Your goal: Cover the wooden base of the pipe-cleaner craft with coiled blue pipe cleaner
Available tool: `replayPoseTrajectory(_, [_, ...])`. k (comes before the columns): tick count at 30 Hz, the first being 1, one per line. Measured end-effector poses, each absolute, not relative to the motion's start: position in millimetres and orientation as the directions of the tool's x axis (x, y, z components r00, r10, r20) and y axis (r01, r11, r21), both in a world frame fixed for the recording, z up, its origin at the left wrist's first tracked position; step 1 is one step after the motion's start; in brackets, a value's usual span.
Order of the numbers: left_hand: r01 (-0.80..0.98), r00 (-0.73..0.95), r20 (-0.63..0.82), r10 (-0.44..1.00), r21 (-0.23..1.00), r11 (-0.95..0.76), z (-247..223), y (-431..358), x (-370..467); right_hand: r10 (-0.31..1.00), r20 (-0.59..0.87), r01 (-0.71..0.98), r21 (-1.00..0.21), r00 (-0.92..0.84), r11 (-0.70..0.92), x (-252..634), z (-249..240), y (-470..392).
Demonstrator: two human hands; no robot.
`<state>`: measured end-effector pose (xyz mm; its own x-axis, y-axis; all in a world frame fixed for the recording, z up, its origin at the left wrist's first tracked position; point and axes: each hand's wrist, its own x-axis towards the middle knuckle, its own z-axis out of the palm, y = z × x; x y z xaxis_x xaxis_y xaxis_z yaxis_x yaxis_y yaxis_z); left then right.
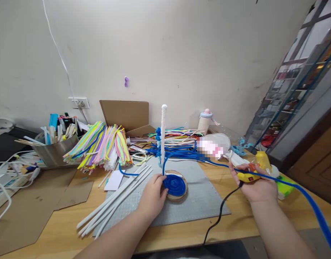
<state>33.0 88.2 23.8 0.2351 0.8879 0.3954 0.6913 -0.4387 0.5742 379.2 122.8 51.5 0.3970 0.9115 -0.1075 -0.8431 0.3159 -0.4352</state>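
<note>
My left hand [153, 190] rests at the near-left rim of the blue coil [176, 185], thumb and fingers drawn narrow there, I think to steady it; I cannot tell whether they pinch it or just press. The coil lies flat on a round wooden disc [176, 199], on the grey mat [203, 203] that probably shields the counter [181, 233]. My right hand, [262, 192] palm up, cradles a yellow glue gun [247, 177] in loosely curled fingers, its black cord [221, 208] trailing toward the counter's near edge. A long blue strand [316, 211] runs across that same hand, perhaps laid there to keep it out of the way. The coil looks fuzzy and soft, wound in a tight spiral, against the hard, pale wood. Beside it a white rod [163, 136] stands upright, its surface ridged as if wrapped, with ruffled blue blossoms [158, 133] up its left side. Smooth, straight white sticks [111, 196] lie slantwise to my left, seemingly within easy reach, and plush pastel stems [100, 147] are gathered in bundles behind them.
</note>
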Motion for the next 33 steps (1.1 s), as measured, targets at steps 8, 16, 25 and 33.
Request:
replayPoseTrajectory(8, [0.726, 0.274, 0.427, 0.862, 0.496, -0.477, 27, 86, 32, 0.875, -0.231, -0.82, -0.507, 0.425, 0.265, 385, 45, 126])
replayPoseTrajectory(16, [0.822, 0.321, 0.419, 0.849, 0.322, -0.469, 33, 82, 32, 0.959, -0.15, -0.845, -0.518, 0.24, 0.13, 369, 65, 161])
replayPoseTrajectory(25, [0.819, 0.289, 0.412, 0.864, 0.36, -0.446, 32, 79, 32, 0.928, -0.302, -0.733, -0.678, 0.22, -0.047, 383, 66, 182])
replayPoseTrajectory(33, [0.802, 0.29, 0.408, 0.866, 0.389, -0.452, 30, 80, 31, 0.825, -0.271, -0.609, -0.786, 0.495, 0.107, 461, 98, 137])
